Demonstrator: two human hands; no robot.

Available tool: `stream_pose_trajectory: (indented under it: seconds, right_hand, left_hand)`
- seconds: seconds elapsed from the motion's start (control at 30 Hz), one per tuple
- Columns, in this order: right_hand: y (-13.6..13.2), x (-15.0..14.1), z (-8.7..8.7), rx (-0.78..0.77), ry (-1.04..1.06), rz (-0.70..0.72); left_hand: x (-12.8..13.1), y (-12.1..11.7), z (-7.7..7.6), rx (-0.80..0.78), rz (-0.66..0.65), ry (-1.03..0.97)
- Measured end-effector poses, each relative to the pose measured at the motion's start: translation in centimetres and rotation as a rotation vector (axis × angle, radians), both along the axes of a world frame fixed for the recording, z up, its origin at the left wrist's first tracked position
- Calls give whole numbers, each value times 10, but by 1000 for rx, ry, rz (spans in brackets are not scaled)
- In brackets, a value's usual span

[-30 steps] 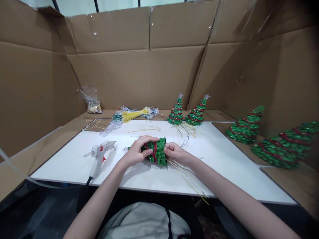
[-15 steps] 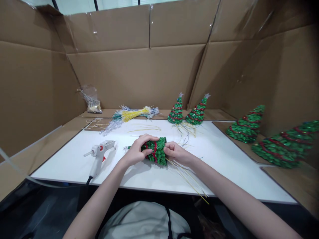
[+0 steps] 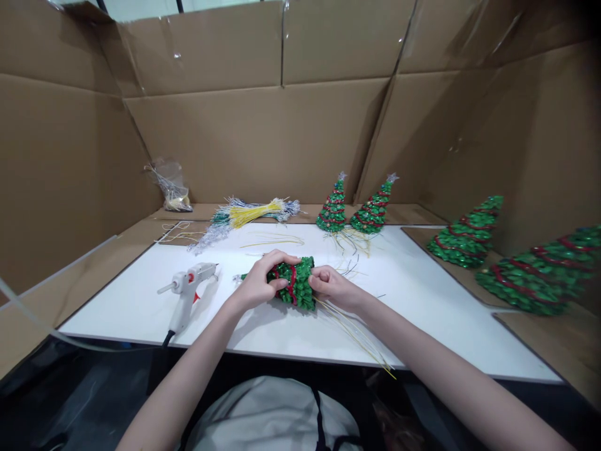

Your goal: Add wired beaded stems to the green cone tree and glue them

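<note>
A: Start at the left. What is there?

B: A clear bag (image 3: pixel 176 191) at the back, then a glue gun (image 3: pixel 190 291) lying on the white board (image 3: pixel 117 307), nothing gripping it. Bundled stems (image 3: pixel 256 213) lie farther back.

A: And the left hand (image 3: pixel 260 282)?

B: It is wrapped over the held tree (image 3: pixel 300 282), fingers across the top, thumb on the near side. The tree lies on its side near the middle of the board, tip to the left, base to the right.

A: How far along is it?

B: Well along, I'd judge: red garland is on it and a silvery topper (image 3: pixel 237 278) shows at the tip. The base end looks unfinished, with loose wires (image 3: pixel 354 336) trailing from beside it.

A: The right hand (image 3: pixel 334 288)?

B: Curled at the base's edge. Whether it pinches the rim, a wire or nothing, I cannot tell.

A: Beyond that?

B: 2 star-topped trees (image 3: pixel 331 212) stand at the back; 2 garlanded trees (image 3: pixel 467 232) sit far right. No star shows on those, though the last tip is cut off.
</note>
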State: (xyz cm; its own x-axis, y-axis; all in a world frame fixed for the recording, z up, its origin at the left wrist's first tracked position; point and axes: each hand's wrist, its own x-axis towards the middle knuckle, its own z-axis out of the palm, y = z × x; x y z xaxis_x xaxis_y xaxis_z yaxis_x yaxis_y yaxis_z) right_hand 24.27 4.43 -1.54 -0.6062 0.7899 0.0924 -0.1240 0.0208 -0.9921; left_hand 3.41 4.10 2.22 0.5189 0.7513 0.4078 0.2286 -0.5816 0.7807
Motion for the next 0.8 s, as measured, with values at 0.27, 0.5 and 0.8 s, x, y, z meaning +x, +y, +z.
stream_pose_trajectory:
  seconds: [0.27,0.5,0.8]
  right_hand:
    - [-1,0,5,-58,-3,39]
    - [-2,1,4,-84,-5,22]
    - [-2,1,6,-118,-5,7]
  left_hand:
    - [-2,-2,3,-4,-12,-12]
    - [-7,-5,9,-134,-33,-82]
    - [-16,-30,0,269,162,-60]
